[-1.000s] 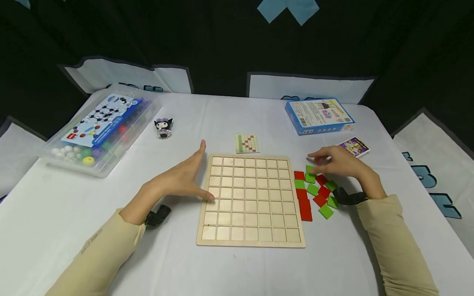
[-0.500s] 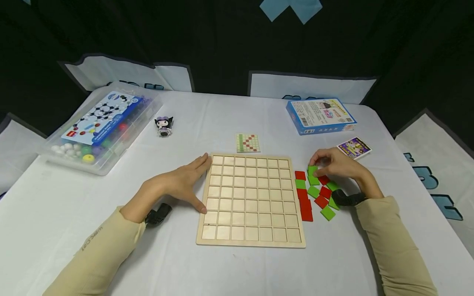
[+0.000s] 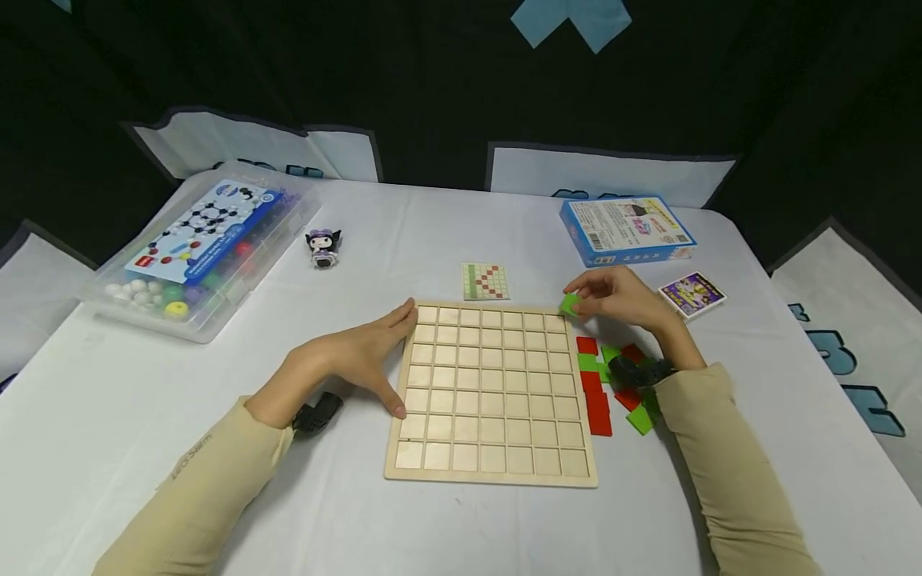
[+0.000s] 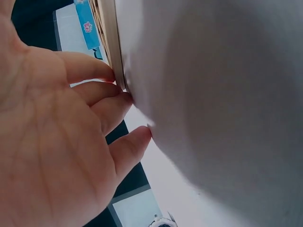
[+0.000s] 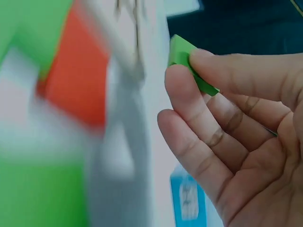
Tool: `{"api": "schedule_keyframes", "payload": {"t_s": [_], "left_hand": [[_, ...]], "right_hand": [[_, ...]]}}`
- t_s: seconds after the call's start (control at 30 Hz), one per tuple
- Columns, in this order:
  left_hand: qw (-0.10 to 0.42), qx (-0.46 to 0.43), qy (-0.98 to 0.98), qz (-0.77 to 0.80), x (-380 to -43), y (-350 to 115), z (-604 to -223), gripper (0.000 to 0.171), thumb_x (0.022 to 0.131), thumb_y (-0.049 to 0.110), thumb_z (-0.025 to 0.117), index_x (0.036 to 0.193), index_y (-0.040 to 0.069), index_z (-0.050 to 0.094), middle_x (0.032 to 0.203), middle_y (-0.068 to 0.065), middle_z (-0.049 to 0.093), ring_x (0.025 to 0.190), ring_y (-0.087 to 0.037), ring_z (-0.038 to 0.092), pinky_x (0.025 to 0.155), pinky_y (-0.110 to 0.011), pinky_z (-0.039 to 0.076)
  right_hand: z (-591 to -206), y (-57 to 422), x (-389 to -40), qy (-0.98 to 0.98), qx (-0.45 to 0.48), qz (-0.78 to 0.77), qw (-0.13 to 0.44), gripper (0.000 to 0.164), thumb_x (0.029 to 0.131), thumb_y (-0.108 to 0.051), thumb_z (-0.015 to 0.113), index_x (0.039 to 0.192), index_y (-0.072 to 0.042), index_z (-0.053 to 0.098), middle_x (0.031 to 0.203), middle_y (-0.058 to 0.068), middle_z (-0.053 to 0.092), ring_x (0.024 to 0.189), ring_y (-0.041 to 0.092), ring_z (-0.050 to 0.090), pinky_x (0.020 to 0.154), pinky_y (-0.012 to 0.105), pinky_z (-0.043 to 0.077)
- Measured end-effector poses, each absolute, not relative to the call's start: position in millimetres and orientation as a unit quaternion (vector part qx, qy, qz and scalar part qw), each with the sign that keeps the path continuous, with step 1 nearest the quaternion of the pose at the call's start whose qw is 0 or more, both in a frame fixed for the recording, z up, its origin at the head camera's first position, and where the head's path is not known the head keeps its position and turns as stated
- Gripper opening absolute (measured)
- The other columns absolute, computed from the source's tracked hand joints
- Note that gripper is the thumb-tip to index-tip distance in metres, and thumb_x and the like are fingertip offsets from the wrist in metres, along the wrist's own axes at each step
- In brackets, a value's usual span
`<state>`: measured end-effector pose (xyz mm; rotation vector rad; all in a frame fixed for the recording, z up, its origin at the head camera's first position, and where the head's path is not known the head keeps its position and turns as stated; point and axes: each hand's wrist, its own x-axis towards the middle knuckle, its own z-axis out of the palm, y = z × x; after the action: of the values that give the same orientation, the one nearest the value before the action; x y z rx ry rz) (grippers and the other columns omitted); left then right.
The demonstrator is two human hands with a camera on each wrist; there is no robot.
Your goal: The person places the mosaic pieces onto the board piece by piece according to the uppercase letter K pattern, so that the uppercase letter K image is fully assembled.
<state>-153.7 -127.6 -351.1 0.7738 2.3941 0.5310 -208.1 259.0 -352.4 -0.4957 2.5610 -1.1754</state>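
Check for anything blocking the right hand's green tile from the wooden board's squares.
Nothing visible: the right hand pinches the green tile by the far right corner of the wooden board, with the left hand at its left edge.

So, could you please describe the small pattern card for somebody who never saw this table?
Find the large wooden grid board. Just beyond the middle of its far edge lies a small square card. Unlike the purple-faced item farther right, it is pale, with red squares and a green strip.
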Motion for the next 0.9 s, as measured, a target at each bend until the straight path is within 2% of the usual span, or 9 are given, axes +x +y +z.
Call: {"api": "schedule_keyframes", "payload": {"t_s": [0.13,0.23,0.4,0.57,0.77,0.9], "left_hand": [[0.28,0.295,0.892,0.198,-154.0,-127.6,-351.6,0.14,0.06,0.05,0.088,0.152,-0.002,-0.003,0.16,-0.018,-0.015,0.149,-0.034,-0.003,0.12,-0.051,0.016],[0.278,0.295,0.892,0.199,-154.0,-128.4,-351.9,0.139,0.06,0.049,0.088,0.152,-0.003,-0.003,0.16,-0.019,-0.014,0.149,-0.034,-0.002,0.12,-0.051,0.015],[0.275,0.294,0.893,0.201,-153.4,-128.9,-351.1,0.138,0.06,0.048,0.088,0.152,-0.004,-0.002,0.16,-0.019,-0.013,0.149,-0.035,-0.001,0.119,-0.051,0.016],[0.271,0.296,0.894,0.201,-152.8,-129.7,-351.6,0.138,0.061,0.048,0.088,0.152,-0.004,-0.001,0.16,-0.02,-0.013,0.149,-0.035,-0.001,0.119,-0.051,0.016],[0.273,0.295,0.891,0.21,-152.2,-130.8,-351.9,0.137,0.061,0.048,0.088,0.152,-0.004,0.0,0.16,-0.019,-0.012,0.149,-0.035,0.0,0.119,-0.051,0.017],[0.27,0.299,0.891,0.21,-152.7,-130.6,-350.7,0.137,0.061,0.047,0.088,0.152,-0.004,0.0,0.16,-0.02,-0.012,0.149,-0.035,0.0,0.119,-0.051,0.017]], "right_hand": [[-349.0,233.3,-213.9,0.855,-0.193,-0.459,0.148,0.029,0.09,-0.001,0.059,0.116,0.009,0.063,0.087,0.017,0.067,0.074,0.022,0.071,0.073,0.027,0.057],[-346.4,210.1,-217.8,0.835,-0.203,-0.485,0.159,0.029,0.089,0.0,0.06,0.116,0.01,0.062,0.089,0.019,0.069,0.076,0.024,0.072,0.074,0.032,0.059],[-343.5,170.3,-223.8,0.839,-0.214,-0.472,0.166,0.024,0.086,-0.002,0.065,0.108,0.007,0.067,0.093,0.021,0.072,0.078,0.023,0.072,0.073,0.03,0.058],[-347.5,135.6,-231.2,0.84,-0.231,-0.457,0.18,0.022,0.086,-0.001,0.064,0.104,0.01,0.068,0.091,0.023,0.072,0.075,0.025,0.072,0.068,0.033,0.06],[-355.1,106.5,-234.5,0.846,-0.252,-0.428,0.196,0.018,0.086,-0.002,0.065,0.1,0.007,0.071,0.086,0.019,0.074,0.066,0.018,0.072,0.061,0.027,0.058],[-355.1,96.3,-229.4,0.865,-0.255,-0.392,0.181,0.015,0.086,-0.005,0.068,0.096,0.004,0.074,0.082,0.016,0.074,0.062,0.016,0.07,0.06,0.026,0.056]]}}
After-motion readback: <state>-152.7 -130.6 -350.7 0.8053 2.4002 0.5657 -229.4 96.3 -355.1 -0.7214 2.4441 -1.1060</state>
